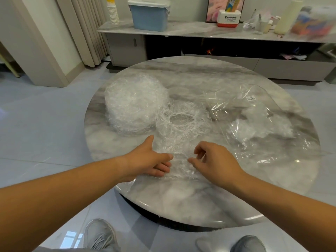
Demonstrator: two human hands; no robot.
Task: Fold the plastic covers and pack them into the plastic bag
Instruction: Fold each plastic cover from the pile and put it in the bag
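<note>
A crumpled clear plastic cover (179, 165) lies near the front edge of the round marble table (181, 200). My left hand (151, 158) rests flat on its left side, fingers spread. My right hand (214, 159) pinches its right side between thumb and fingers. Just behind it lies another cover (181, 120) with its elastic ring facing up. A thick stack of covers (134, 104) forms a dome at the left. The clear plastic bag (258, 122), with a small label, lies at the right and holds a few covers inside.
A low cabinet (209, 31) stands behind the table with a blue lidded box (150, 14), paper cups (112, 11), a white and red Panasonic box (229, 18) and bottles. My grey shoes (99, 235) show on the tiled floor below.
</note>
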